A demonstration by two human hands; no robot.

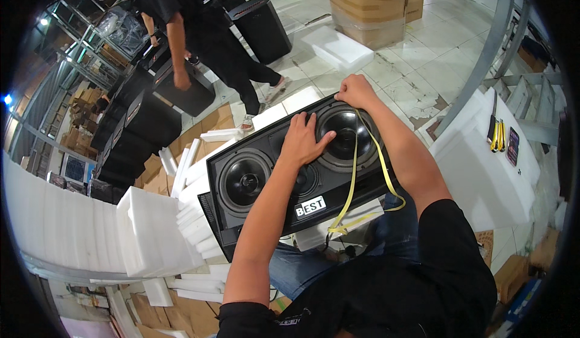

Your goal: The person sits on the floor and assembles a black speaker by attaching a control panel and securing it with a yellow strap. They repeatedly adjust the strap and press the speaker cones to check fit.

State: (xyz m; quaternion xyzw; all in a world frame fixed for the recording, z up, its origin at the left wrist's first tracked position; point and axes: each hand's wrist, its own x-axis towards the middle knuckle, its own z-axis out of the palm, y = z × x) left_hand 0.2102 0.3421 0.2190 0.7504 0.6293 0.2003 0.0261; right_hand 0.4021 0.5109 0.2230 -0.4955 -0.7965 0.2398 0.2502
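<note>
A black speaker cabinet lies slanted in front of me, over my jeans, its face up. Two large round cones sit in it, the left cone and the right cone, with a smaller driver between. My left hand rests on its face, fingers spread, thumb over the right cone's edge. At the far right corner, my right hand is curled over the cabinet's edge; its fingertips are partly hidden. A yellow strap hangs across the right cone and down the near side. White label marks the near edge.
White foam sheets are stacked at left. On a white foam-topped surface at right lie yellow-and-black cutters and a phone. A person in black stands far left among black speaker cabinets. A large carton stands behind.
</note>
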